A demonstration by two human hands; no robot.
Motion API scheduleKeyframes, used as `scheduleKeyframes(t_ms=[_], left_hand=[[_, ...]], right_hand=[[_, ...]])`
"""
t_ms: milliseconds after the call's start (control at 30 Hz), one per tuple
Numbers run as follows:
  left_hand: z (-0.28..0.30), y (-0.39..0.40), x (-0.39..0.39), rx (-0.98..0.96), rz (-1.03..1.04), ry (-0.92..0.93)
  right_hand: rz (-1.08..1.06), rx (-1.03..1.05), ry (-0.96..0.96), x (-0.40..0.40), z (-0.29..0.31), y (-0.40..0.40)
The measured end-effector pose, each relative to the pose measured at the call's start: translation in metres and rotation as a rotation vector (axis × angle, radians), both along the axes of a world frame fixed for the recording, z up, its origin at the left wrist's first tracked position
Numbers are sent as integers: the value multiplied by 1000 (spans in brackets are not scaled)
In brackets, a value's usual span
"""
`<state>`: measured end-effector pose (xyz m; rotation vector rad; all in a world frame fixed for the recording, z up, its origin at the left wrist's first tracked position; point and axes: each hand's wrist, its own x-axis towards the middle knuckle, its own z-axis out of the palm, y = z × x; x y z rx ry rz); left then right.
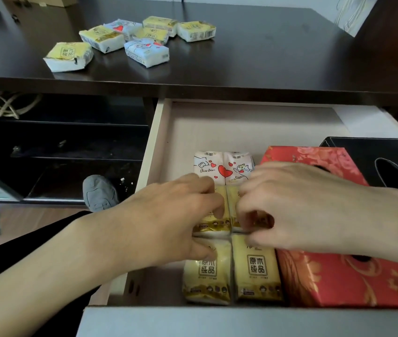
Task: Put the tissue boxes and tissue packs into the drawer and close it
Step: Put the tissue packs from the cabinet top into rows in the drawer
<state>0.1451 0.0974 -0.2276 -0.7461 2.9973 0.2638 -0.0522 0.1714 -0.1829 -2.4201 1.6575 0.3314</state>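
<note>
The drawer (pixel 159 132) stands pulled open below the dark desk. Inside it lie a red patterned tissue box (pixel 343 283), a black tissue box (pixel 385 152) behind it, and rows of small packs: two yellow packs (pixel 256 271) at the front, two yellow packs in the middle, two white heart-print packs (pixel 222 166) behind. My left hand (pixel 168 215) and my right hand (pixel 297 203) both rest on the middle yellow packs (pixel 227 205), fingers curled around them. Several more tissue packs (pixel 129 37) lie on the desk top.
The dark desk top (pixel 266 52) spans the upper view, with a white bag (pixel 353 15) at its right corner. Left of the drawer are dark open shelves (pixel 59 142) and a grey shoe (pixel 99 193) on the floor. The drawer's back half is bare.
</note>
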Motion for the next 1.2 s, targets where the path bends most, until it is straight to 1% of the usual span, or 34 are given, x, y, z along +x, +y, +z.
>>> scheduleKeyframes(t_ms=[33, 100, 133, 267, 400, 533, 700, 767, 867, 967, 1067, 1200], left_hand=[[2, -4, 1, -1, 4, 30], [4, -9, 3, -11, 23, 60], [5, -10, 4, -11, 36, 57], [1, -8, 5, -35, 9, -4], [0, -7, 7, -19, -30, 2], [1, -8, 6, -16, -28, 17], [14, -20, 4, -31, 38, 155], [16, -27, -1, -69, 64, 171], [14, -33, -9, -114, 71, 69], [10, -32, -17, -135, 61, -64], [11, -33, -20, -164, 55, -62], [14, -35, -22, -147, 60, -38]], right_hand=[[-1, -10, -27, -3, -2, -3], [24, -106, 50, -10, 0, -5], [21, -90, 122, -8, 3, -5], [66, -32, 185, -4, 3, -2], [67, -12, 168, -8, 3, -3], [48, -43, 113, -14, 3, -6], [-25, -158, 26, -21, 4, -34], [-43, -159, 72, -26, -2, -47], [-76, -27, 143, -26, -5, -57], [-39, 22, 130, -26, -4, -59], [-29, 13, 95, -28, -5, -58], [-53, -6, -2, -31, -6, -56]])
